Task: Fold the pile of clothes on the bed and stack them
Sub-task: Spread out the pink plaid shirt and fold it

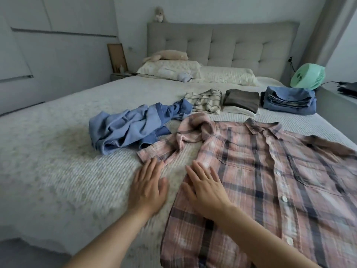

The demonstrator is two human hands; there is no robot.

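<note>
A pink plaid shirt (270, 180) lies spread front-up on the bed (58, 161), its left sleeve bunched near the collar. My right hand (206, 187) rests flat on the shirt's left edge, fingers straight. My left hand (147, 187) lies flat on the bedspread just left of the shirt, fingertips near the sleeve cuff. A crumpled blue garment (133, 128) sits beyond my hands. Farther back stand a folded cream plaid shirt (204, 101), a folded dark brown garment (241, 101) on a white one, and a stack of folded blue denim (287, 101).
Two pillows (195, 73) and a plush toy (166, 56) lie at the grey headboard. A green fan (307, 77) stands on the right nightstand beside the denim stack. A wall with cupboards runs along the left.
</note>
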